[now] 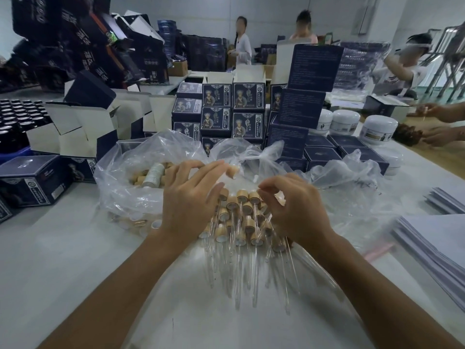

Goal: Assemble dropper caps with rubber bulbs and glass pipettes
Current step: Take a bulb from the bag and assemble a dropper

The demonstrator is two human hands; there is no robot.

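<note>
On tabletop, centre: dropper assembly lot, fitting step in hand.
Left hand lay with straight, spread fingers over the open plastic bag of loose wooden caps; a small cap-like piece showed at its fingertips, hold not clear. Right hand was curled, thumb and forefinger pinched on something small and hidden above the finished droppers. Judged: a bulb or pipette was being seated in a cap; next move called for straight alignment and gentle pressure, glass being fragile. Count: finished droppers, roughly two dozen, heaped between the hands, pipettes toward the viewer; bags, one; loose caps, too many to count; white jars, three plainly visible.
</note>
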